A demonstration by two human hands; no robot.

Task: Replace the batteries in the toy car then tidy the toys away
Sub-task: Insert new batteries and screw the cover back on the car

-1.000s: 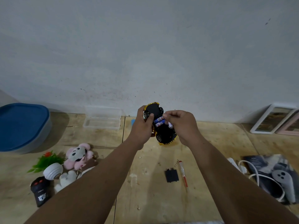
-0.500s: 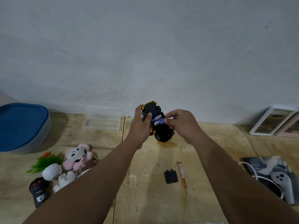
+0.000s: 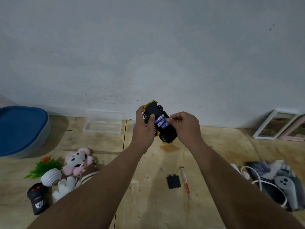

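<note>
A yellow toy car [image 3: 166,133] is held upside down above the wooden floor, black underside toward me. Its battery bay is uncovered and several blue-and-white batteries [image 3: 161,121] lie side by side in it. My left hand [image 3: 145,129] grips the car's left side, thumb beside the batteries. My right hand [image 3: 185,128] holds the car's right side, its fingertips touching the battery ends. The black battery cover [image 3: 173,181] lies on the floor below, with a red-and-clear screwdriver [image 3: 185,179] next to it.
At left lie a pink plush [image 3: 77,161], a white plush [image 3: 64,187], a green plastic plant [image 3: 43,166], a white round toy [image 3: 51,176] and a black remote [image 3: 37,199]. A blue-lidded bin [image 3: 21,129] and clear box [image 3: 102,123] stand by the wall. Cables, a controller [image 3: 287,189] and frames [image 3: 272,124] at right.
The car has tilted and dropped slightly in my hands. My right fingers have shifted from its edge onto the battery ends, and more batteries show in the bay.
</note>
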